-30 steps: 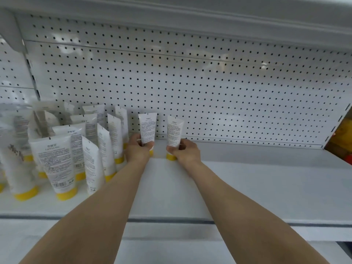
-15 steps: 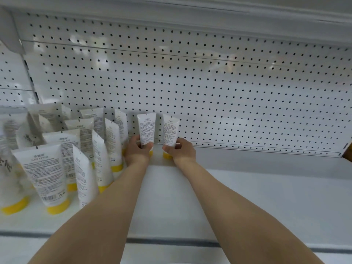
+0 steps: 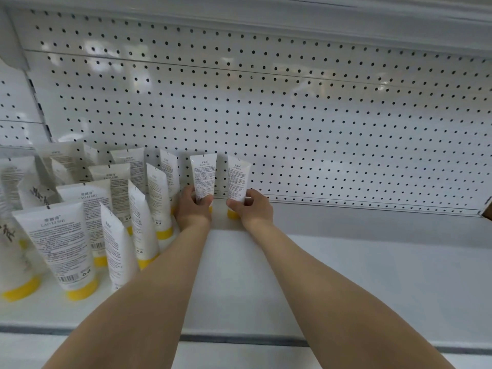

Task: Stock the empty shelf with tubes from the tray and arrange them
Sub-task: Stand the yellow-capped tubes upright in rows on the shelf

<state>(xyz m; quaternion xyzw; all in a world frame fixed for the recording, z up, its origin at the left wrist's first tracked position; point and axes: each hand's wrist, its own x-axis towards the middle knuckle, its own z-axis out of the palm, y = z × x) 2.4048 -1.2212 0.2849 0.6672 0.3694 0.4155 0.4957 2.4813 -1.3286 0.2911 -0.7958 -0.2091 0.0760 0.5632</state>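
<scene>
Pegboard (image 3: 319,123) backs left tube (image 3: 203,174) in left grip (image 3: 193,209), right tube (image 3: 237,179) in right grip (image 3: 253,209)

I face a white metal display unit. Its back panel (image 3: 319,123) is perforated board with holes in regular staggered rows, and two sheets meet at a horizontal seam (image 3: 186,65) near the top. Soft, blurred reflections of light lie across the glossy paint. Above, the underside of the upper shelf (image 3: 319,14) closes the bay. At my left a slotted upright (image 3: 40,107) divides this bay from the neighbouring panel (image 3: 13,102), perforated likewise. The shelf (image 3: 372,275) below is plain white, with a dark strip (image 3: 239,339) along its front edge. A narrow rail (image 3: 372,206) finishes the back panel's lower edge. At the far right a brown shape (image 3: 488,214) shows; I cannot identify it.
</scene>
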